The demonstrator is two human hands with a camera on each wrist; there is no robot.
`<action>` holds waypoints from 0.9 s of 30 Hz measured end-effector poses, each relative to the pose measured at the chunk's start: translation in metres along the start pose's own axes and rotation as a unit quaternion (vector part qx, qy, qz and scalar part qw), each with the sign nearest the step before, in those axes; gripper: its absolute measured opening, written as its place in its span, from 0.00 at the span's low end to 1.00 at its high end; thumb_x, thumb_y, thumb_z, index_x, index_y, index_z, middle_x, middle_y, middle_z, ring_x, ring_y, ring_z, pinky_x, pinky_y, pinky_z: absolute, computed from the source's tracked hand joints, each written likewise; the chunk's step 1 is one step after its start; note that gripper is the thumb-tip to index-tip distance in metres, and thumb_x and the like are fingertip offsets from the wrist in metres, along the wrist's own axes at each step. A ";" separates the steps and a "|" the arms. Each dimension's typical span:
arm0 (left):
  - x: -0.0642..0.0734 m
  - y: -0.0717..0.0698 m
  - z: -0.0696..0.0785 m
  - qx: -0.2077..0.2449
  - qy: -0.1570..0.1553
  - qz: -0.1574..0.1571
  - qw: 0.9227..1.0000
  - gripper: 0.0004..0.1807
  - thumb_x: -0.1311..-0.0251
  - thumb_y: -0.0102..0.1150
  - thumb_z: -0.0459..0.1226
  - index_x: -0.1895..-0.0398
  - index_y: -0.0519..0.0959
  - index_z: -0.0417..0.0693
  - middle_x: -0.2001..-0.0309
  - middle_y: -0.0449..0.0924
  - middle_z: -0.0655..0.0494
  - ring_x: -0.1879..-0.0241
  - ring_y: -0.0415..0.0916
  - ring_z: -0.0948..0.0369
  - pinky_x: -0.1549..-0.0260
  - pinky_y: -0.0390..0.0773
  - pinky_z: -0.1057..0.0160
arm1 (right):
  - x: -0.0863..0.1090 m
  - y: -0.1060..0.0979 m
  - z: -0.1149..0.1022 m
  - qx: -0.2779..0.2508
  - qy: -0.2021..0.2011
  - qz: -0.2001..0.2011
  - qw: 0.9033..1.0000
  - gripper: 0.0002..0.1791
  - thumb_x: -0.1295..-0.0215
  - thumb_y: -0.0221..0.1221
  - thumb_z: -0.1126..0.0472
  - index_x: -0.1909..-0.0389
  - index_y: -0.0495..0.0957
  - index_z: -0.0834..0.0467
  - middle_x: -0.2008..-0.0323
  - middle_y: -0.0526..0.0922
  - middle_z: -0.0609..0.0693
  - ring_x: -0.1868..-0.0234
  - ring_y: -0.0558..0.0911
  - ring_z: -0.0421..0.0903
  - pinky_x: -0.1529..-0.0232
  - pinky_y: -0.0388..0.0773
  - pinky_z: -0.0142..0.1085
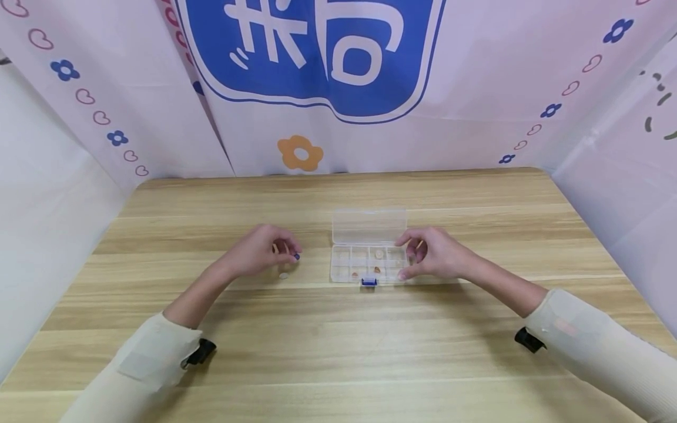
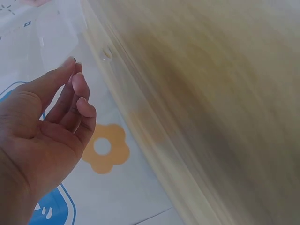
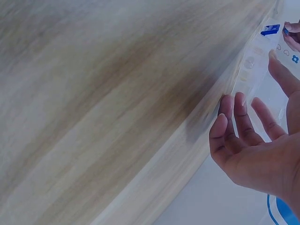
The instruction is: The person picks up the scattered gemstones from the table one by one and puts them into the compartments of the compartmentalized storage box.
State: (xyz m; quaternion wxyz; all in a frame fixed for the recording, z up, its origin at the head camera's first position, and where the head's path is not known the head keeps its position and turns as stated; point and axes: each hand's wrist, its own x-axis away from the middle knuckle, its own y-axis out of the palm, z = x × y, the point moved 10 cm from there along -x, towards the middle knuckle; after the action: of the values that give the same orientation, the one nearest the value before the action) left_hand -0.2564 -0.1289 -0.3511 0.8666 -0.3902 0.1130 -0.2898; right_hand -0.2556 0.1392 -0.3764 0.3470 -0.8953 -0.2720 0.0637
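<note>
Between thumb and fingertips, my left hand (image 1: 264, 249) pinches a small round dark blue piece (image 1: 297, 257), perhaps a bead or stone. Just below that hand, a small pale flat piece (image 1: 284, 275) lies on the table. To the right stands a clear plastic compartment box (image 1: 344, 270), its lid (image 1: 369, 228) swung open toward the back and a blue latch (image 1: 369, 282) at its front. My right hand (image 1: 439, 252) holds the box's right end, thumb at the front corner and index finger at the back. Inside are small reddish-brown pieces (image 1: 377, 269) and a pale round one (image 1: 378, 254).
The box and both hands are on a wood-grain table (image 1: 338, 352). A printed cloth (image 1: 449, 135) hangs behind its far edge, with white sheeting (image 1: 53, 194) along the left side. Each sleeve (image 1: 153, 352) carries a black wrist camera (image 1: 200, 352).
</note>
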 end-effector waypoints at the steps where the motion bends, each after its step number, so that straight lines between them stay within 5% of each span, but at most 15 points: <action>1: -0.001 0.000 0.001 0.000 0.001 0.000 1.000 0.03 0.39 0.70 0.25 0.63 0.87 0.36 0.67 0.86 0.55 0.67 0.80 0.60 0.69 0.80 0.65 | 0.000 0.000 0.000 0.000 0.001 0.000 1.000 0.31 0.52 0.81 0.63 0.47 0.81 0.67 0.66 0.80 0.54 0.69 0.79 0.45 0.63 0.79 0.33; 27: -0.019 0.007 0.022 -0.017 0.040 0.013 0.999 0.04 0.36 0.66 0.24 0.63 0.88 0.37 0.66 0.87 0.52 0.69 0.80 0.62 0.68 0.80 0.63 | 0.001 0.000 0.000 -0.002 0.005 0.001 1.000 0.31 0.52 0.81 0.64 0.47 0.81 0.67 0.65 0.80 0.54 0.68 0.79 0.45 0.63 0.80 0.33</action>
State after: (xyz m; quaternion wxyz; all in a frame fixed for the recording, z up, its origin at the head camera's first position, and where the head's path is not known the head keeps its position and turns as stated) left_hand -0.2595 -0.1007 -0.3424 0.8583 -0.3916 0.1581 -0.2917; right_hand -0.2554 0.1398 -0.3764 0.3470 -0.8964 -0.2693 0.0589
